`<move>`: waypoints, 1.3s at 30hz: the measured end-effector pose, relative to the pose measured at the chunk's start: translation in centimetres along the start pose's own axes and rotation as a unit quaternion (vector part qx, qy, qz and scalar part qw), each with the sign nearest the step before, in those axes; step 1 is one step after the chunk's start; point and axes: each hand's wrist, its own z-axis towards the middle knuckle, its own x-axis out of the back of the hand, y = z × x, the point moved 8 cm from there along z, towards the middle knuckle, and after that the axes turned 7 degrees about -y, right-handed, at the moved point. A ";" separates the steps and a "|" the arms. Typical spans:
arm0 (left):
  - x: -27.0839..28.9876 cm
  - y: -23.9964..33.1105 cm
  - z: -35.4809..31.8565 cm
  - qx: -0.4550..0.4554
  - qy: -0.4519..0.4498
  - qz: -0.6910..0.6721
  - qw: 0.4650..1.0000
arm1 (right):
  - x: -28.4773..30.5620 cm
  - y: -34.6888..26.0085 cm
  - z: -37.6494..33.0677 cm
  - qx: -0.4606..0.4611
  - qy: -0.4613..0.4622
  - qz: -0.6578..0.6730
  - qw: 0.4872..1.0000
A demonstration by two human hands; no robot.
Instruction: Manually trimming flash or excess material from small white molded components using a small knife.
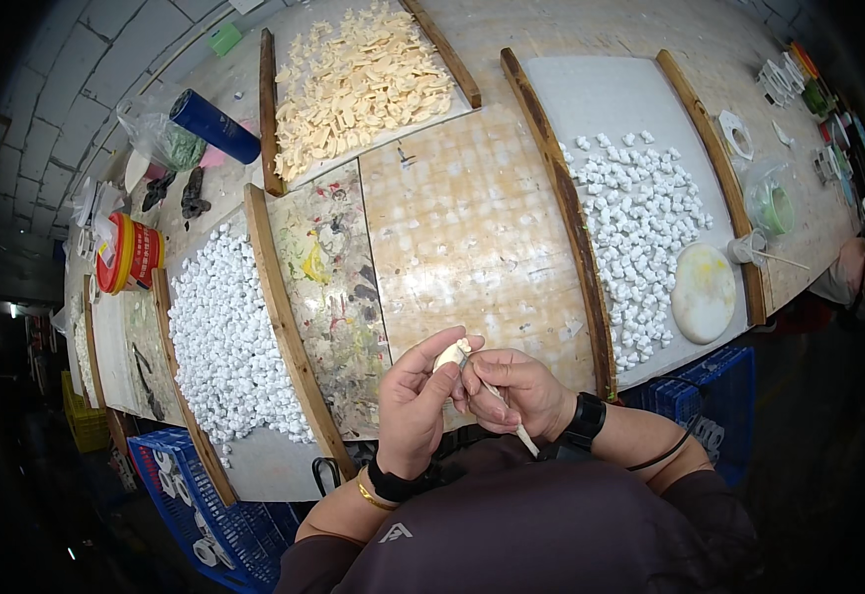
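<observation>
My left hand (412, 401) is closed round a small cream-coloured moulded piece (449, 356), with fingers and thumb on either side of it. My right hand (526, 393) grips a slim tool with a pale handle (525, 439); the handle's end sticks out below the fingers. The tool's front end meets the piece between both hands, but fingers partly hide it, so its kind cannot be made out. Both hands are close together in front of my body, over the near edge of the table.
Wooden bars (563, 198) divide the worktable (472, 218). Many small white pieces lie on the left (229, 337) and right (640, 228), and cream pieces (353, 84) at the back. A blue tumbler (214, 126), red tub (135, 253), round pale slab (705, 294) and blue crates (204, 515) stand around.
</observation>
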 end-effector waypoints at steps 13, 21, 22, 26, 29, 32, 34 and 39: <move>0.3 0.5 -0.3 -0.004 0.028 0.022 0.999 | 0.0 -1.1 -0.1 -0.023 0.055 -0.216 0.975; 0.2 0.6 -0.4 -0.009 0.018 0.008 1.000 | 0.0 -1.3 -0.2 -0.028 0.092 -0.300 0.949; 0.2 0.6 -0.4 -0.009 0.018 0.008 1.000 | 0.1 -1.3 -0.2 -0.029 0.093 -0.306 0.947; 0.3 0.4 -0.3 -0.010 0.015 0.011 1.000 | 0.4 -1.1 -0.4 -0.036 0.104 -0.326 0.939; 0.2 0.4 -0.4 -0.010 0.014 0.016 1.000 | 0.4 -1.2 -0.6 -0.035 0.114 -0.344 0.931; 0.3 0.4 -0.5 -0.014 0.018 0.024 0.999 | 0.0 -1.5 -0.8 -0.033 0.119 -0.364 0.923; 0.4 0.5 -0.5 -0.014 0.022 0.026 0.999 | -0.1 -1.6 -0.7 -0.031 0.119 -0.372 0.920; 0.4 0.5 -0.5 -0.016 0.026 0.034 0.999 | -0.3 -1.7 -0.7 -0.035 0.112 -0.375 0.920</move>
